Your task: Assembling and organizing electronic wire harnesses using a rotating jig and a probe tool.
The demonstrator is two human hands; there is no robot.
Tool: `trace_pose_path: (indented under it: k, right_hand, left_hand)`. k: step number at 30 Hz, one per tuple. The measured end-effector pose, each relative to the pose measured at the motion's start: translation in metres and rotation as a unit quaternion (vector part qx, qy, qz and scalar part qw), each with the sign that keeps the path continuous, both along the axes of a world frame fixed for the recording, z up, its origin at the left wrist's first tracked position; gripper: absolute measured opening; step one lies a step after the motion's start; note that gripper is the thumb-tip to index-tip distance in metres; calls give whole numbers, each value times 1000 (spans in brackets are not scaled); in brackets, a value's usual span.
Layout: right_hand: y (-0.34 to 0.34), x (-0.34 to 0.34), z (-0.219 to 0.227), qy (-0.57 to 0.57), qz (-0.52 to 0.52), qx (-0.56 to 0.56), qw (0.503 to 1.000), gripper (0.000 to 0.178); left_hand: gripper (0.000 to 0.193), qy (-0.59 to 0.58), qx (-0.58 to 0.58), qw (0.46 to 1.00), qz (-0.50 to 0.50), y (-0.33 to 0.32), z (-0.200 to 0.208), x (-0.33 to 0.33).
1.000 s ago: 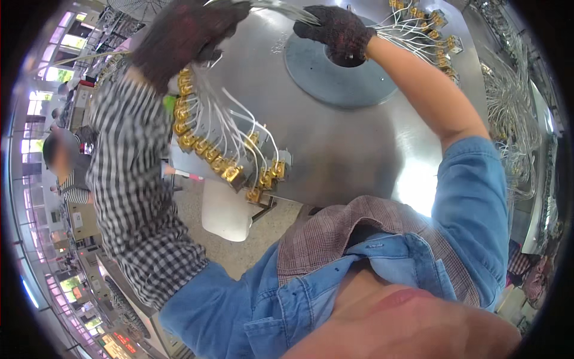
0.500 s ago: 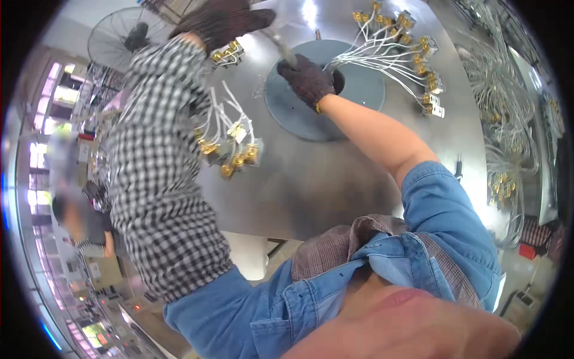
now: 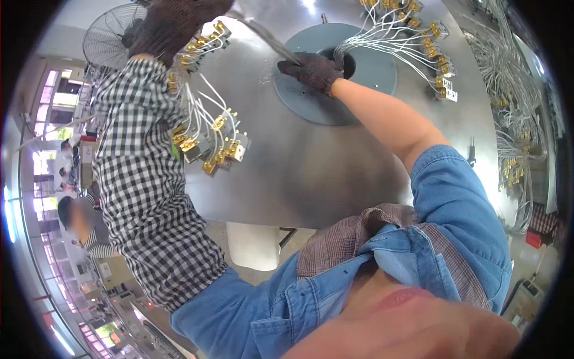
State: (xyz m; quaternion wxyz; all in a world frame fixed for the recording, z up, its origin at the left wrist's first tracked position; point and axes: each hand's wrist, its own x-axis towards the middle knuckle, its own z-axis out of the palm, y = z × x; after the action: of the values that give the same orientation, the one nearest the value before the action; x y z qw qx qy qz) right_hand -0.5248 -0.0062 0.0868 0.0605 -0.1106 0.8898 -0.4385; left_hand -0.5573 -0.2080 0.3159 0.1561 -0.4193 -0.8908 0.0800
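Observation:
My left hand (image 3: 179, 25), in a dark knitted glove, is raised at the upper left of the table, its fingers wrapped round a grey sleeved wire bundle (image 3: 263, 36). Its upper edge is cut off by the frame. The bundle runs slanting down to my right hand (image 3: 313, 73), also gloved and closed on it. That hand rests over a round blue-grey disc (image 3: 373, 90), beside its dark central hole. White wires (image 3: 376, 43) fan out from the hole to brass-coloured terminals and connector blocks (image 3: 445, 87). Beside my left sleeve lie more white-wired connectors (image 3: 218, 152).
The disc sits on a shiny metal table (image 3: 287, 173). Many wire harnesses (image 3: 517, 107) hang along the right. A fan (image 3: 110, 39) stands at the far left, and a white stool (image 3: 254, 248) is below the table edge. A person (image 3: 84, 221) sits at the left.
My left hand has moved left and a little up, and a longer stretch of the bundle shows between my hands. My right hand stays by the disc's hole. The view has shifted slightly.

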Motion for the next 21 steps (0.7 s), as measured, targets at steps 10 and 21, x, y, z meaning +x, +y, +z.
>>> trace_pose_path:
  k: [10, 21]
  right_hand:
    - [19, -34, -53, -13, -30, 54, 998, 53]
    - [24, -14, -36, 274, 38, 220, 935, 12]
  left_hand:
    - [53, -98, 48, 983, 145, 60, -30, -31]
    - [33, -91, -122, 987, -42, 93, -131, -61]
